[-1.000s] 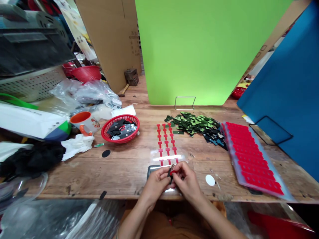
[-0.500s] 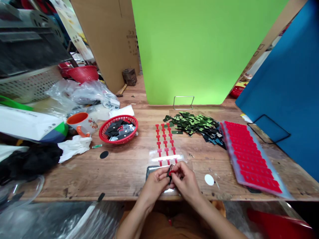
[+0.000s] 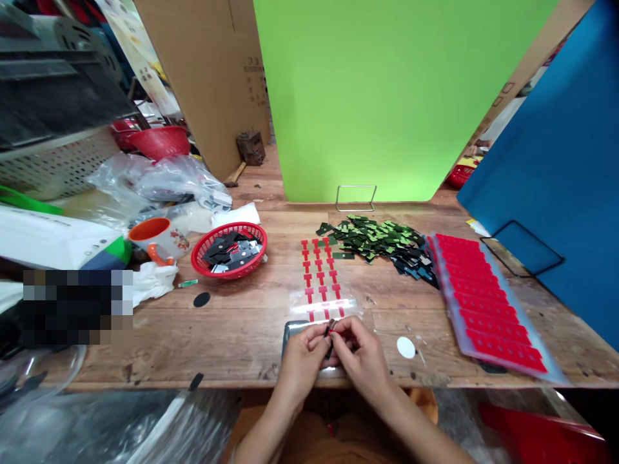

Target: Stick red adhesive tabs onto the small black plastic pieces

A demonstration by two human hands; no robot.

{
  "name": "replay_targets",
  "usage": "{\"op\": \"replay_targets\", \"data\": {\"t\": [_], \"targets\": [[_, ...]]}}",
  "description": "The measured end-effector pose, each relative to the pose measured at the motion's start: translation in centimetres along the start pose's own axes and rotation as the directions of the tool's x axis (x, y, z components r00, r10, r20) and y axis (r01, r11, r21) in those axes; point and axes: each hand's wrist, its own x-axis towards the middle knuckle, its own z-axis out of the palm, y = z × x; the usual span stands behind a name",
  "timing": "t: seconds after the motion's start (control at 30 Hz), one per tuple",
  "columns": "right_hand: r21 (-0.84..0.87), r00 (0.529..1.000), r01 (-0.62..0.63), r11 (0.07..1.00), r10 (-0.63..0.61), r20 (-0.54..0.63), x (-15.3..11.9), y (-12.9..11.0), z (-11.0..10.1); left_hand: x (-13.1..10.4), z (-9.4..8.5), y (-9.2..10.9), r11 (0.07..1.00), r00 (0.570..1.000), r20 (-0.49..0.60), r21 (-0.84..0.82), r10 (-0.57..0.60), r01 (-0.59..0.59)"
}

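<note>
- So the left hand (image 3: 300,356) is closed in a fingertip pinch on a small dark piece (image 3: 327,331), right at the near edge of the table, in the middle.
- The right hand (image 3: 362,348) is pinched shut too, on what looks like a little red piece (image 3: 332,332) up against the dark one. Fingers hide most of both, so I can't tell exactly how they're lined up.
- I'd make the left hand the steady one: firm but light, since the dark piece looks thin and would probably bend if squeezed.
- Let the right thumb and index do the fine moving, in small nudges. Pushing hard could skew the red bit or crease it.
- Holding them low over the table (image 3: 232,341) is smart imo, anything dropped lands close by.
- Watch your wrists though! The rows of red T-shaped pieces (image 3: 320,277) sit just beyond your fingertips, the closest ones near a clear strip (image 3: 351,305), and a sleeve or knuckle could easily drag them out of line.
- Loose green and dark pieces (image 3: 377,240) are heaped far right of those rows, and the red basket (image 3: 227,275) of mixed bits is off to the left, so both are within an easy reach.
</note>
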Motion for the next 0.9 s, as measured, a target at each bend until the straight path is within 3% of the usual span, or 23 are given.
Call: {"op": "replay_targets", "data": {"t": [0.23, 0.9], "targets": [[-0.189, 0.973, 0.189, 0.964, -0.209, -0.096, 0.5, -0.8, -0.9, -0.3, 0.2, 0.2, 0.999, 1.000, -0.007, 0.037, -0.008, 0.008], [-0.191, 0.985, 0.106, 0.976, -0.129, -0.116, 1.4, -0.8, -0.8, -0.3, 0.1, 0.0, 0.998, 1.000, -0.009, 0.051, -0.023, 0.023]]}}
